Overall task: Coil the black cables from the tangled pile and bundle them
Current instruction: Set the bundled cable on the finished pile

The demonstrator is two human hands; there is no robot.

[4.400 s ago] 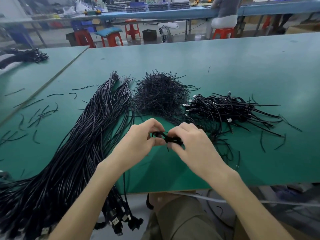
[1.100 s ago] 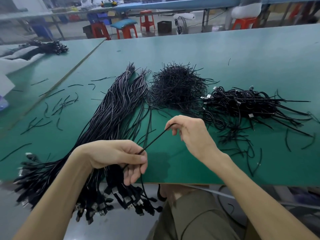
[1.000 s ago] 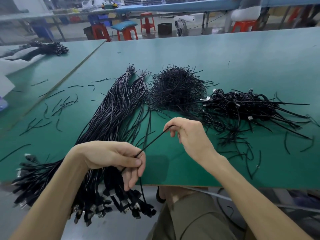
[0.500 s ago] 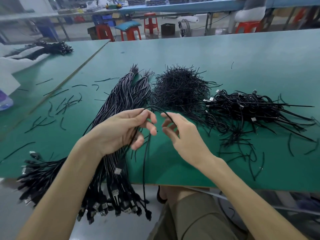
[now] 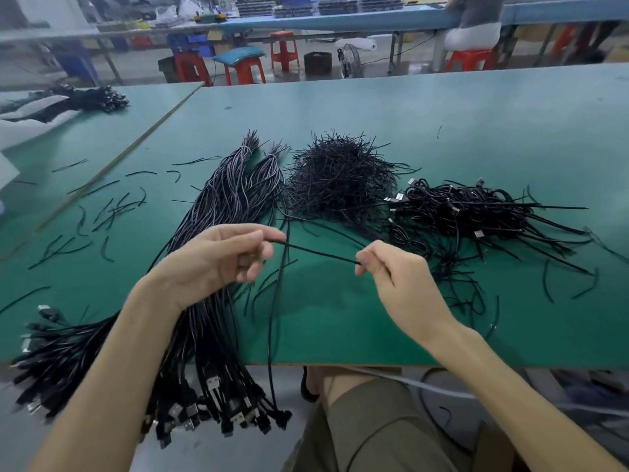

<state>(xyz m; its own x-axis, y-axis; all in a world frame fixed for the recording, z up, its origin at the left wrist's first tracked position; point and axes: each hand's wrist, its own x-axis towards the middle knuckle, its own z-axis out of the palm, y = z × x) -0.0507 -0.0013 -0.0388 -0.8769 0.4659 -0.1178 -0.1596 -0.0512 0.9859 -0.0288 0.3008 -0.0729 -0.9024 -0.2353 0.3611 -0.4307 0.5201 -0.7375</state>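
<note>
Loose cables (image 5: 221, 206): a long sheaf on our left, plugs hanging past the near edge of the table (image 5: 340, 335).
Left hand (image 5: 218, 264): we pinch one cable (image 5: 320, 254), thumb against forefinger.
Cable: runs crosswise, hand to hand, above the green top.
Right hand (image 5: 398, 281): we pinch its other stretch; bare surface below gives winding room.

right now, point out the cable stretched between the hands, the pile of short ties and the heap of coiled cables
stretched cable (image 5: 320, 253), head view, middle of its taut span
pile of short ties (image 5: 340, 185), head view, centre of the mound
heap of coiled cables (image 5: 476, 212), head view, middle of the heap
</note>
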